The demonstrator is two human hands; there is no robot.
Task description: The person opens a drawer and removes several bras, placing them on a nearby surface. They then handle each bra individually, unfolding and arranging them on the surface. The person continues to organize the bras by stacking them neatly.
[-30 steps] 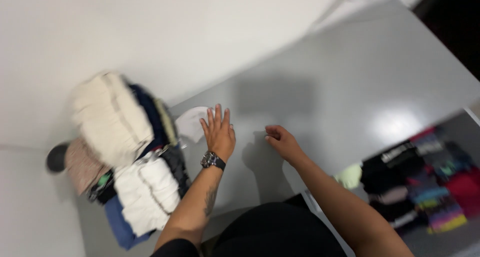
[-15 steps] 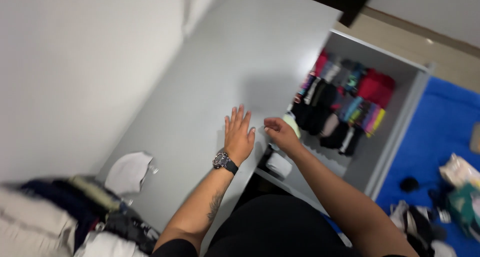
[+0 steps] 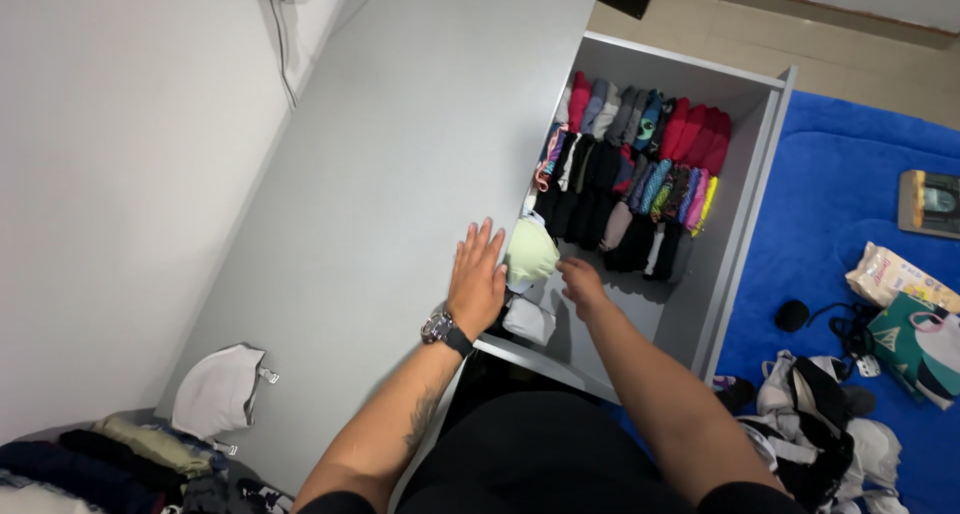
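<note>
My left hand (image 3: 477, 282), with a wristwatch on the wrist, lies flat with fingers spread on the grey dresser top (image 3: 400, 154), at its edge over the open drawer (image 3: 745, 189). My right hand (image 3: 581, 283) reaches down into the drawer and touches a pale green folded garment (image 3: 530, 254) standing at the drawer's near left. A white folded piece (image 3: 529, 320) lies just below it. Rows of folded clothes (image 3: 640, 174) in black, red, grey and patterned colours fill the drawer's far part.
A white bra (image 3: 220, 389) lies on the dresser top at the near left, beside a pile of dark and light clothes (image 3: 110, 464). A blue rug (image 3: 850, 254) on the right holds bags, a packet (image 3: 895, 274) and loose clothes (image 3: 830, 424). A cable (image 3: 285, 34) hangs down the white wall.
The view has swung from the clothes pile on the left to the open drawer. My left hand stays flat on the top; my right hand has dropped off the top into the drawer.
</note>
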